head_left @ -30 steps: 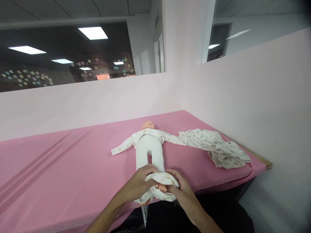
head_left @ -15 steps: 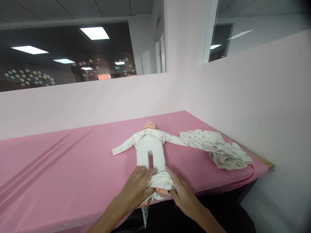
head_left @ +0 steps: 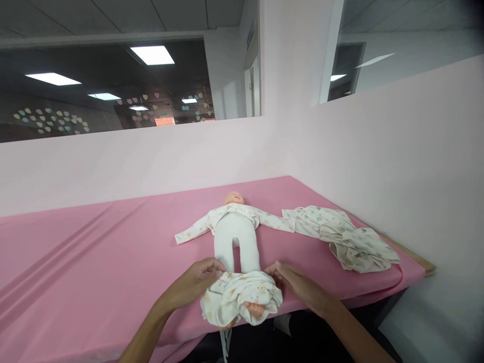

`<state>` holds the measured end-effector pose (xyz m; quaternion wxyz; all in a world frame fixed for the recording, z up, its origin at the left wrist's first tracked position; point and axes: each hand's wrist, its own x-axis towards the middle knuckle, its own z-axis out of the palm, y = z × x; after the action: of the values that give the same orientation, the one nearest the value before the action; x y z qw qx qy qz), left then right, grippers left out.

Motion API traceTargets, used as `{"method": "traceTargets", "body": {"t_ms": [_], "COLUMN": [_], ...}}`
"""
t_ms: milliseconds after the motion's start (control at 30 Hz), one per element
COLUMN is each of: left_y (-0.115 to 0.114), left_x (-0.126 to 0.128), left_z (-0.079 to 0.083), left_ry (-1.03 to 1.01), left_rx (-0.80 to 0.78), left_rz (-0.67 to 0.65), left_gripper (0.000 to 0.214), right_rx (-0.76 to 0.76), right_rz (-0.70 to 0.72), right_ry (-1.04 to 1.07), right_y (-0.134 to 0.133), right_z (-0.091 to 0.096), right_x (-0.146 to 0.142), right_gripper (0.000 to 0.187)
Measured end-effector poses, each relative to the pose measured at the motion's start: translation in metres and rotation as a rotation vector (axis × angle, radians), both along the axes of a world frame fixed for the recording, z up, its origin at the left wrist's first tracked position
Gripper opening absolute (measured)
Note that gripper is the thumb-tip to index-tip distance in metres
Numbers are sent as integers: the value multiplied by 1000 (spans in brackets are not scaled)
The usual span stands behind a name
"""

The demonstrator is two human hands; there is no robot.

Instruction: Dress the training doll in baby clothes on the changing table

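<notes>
A baby doll [head_left: 247,247] with a white cloth body lies on its back, head away from me and feet at the near edge. It wears a printed long-sleeved top [head_left: 223,214], pushed up on the chest with both sleeves spread. White printed baby pants [head_left: 227,292] are bunched round its lower legs, and toes poke out below. My left hand [head_left: 196,280] pinches the left side of their upper edge. At the right side of that edge, my right hand [head_left: 298,287] grips the cloth with bent fingers.
A pink sheet [head_left: 94,262] covers the table, its near edge just below the doll's feet. A crumpled printed garment [head_left: 348,237] lies at the right, close to the wall [head_left: 397,166]. Windows stand above the back and right walls.
My hands have moved apart and slightly up the legs. The pants, gathered tight round one foot before, now spread wider round both lower legs.
</notes>
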<state>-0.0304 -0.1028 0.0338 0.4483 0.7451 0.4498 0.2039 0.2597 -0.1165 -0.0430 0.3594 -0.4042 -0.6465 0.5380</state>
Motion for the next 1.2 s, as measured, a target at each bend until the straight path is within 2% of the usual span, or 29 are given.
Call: {"method": "traceTargets", "body": {"t_ms": [133,200,300,433,533,633,767,933,1067,1200], "left_y": [9,16,27,34,35,34,32,23,19,32], "left_x": [7,8,4,-8,-19,-26,-33,-39,-36,-21], "left_z": [-5,-8,-11,-14,-19,-26,-36,-35,-34,-41], "left_ry": [-15,-42,-96,-96,-71,-78,-71,40,-3,-83], "left_rx": [69,63,18,-28,-72,-125,-162,-101,-12,166], "left_rz": [86,101,94,54,15,-9,-37,-52,54,314], "left_gripper": [28,26,25,27,31,35,39,34,30,28], "right_rx": [-95,-119,-165,-194,-154,-83,108,258,280,274], "right_rz": [92,115,124,249,328,275,101,-82,-141,-124], "right_ry": [9,10,20,-18,-40,-36,-123,-179,-119,-143], "right_y": [16,24,34,40,39,38,46,60,55,43], "right_z": [-2,-4,-6,-5,-6,-7,0,-3,-19,-25], "right_x": [-6,-7,-7,-6,-6,-6,-5,-15,-24,-23], "right_gripper": [29,28,32,17,14,18,21,22,27,29]}}
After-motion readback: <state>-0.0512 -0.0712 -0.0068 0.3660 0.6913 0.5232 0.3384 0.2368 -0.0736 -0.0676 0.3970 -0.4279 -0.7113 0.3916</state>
